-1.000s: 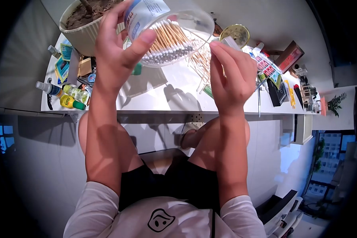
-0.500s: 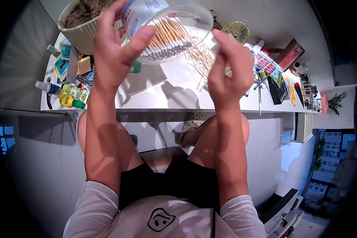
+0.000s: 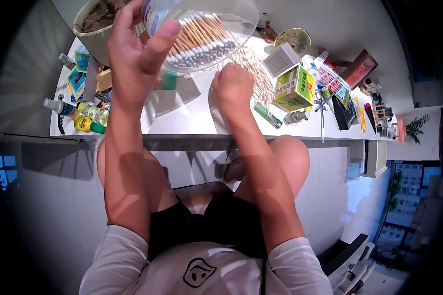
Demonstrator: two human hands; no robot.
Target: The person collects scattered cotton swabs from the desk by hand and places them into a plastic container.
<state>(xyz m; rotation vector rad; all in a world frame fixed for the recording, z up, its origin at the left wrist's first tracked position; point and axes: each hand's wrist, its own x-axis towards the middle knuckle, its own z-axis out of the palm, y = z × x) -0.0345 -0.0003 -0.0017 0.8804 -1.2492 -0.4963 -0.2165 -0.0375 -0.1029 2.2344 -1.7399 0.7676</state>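
My left hand is closed around a clear plastic tub with a blue-and-white label, holding it tilted above the white table. Inside lie many wood-stemmed cotton swabs, their white tips facing me. Under and beside the tub, a loose heap of cotton swabs is spread on the table. At the near left edge of that heap is my right hand, fingers curled in; whatever they may hold is hidden behind the knuckles.
Right of the heap stand a green-and-yellow box, a white square box and small bottles. A round gold dial is behind them. On the left are a potted plant, a yellow bottle and a green object.
My right hand has moved left and down from beside the tub's rim to the loose swabs, uncovering the boxes. The tub in my left hand has shifted slightly left and up.
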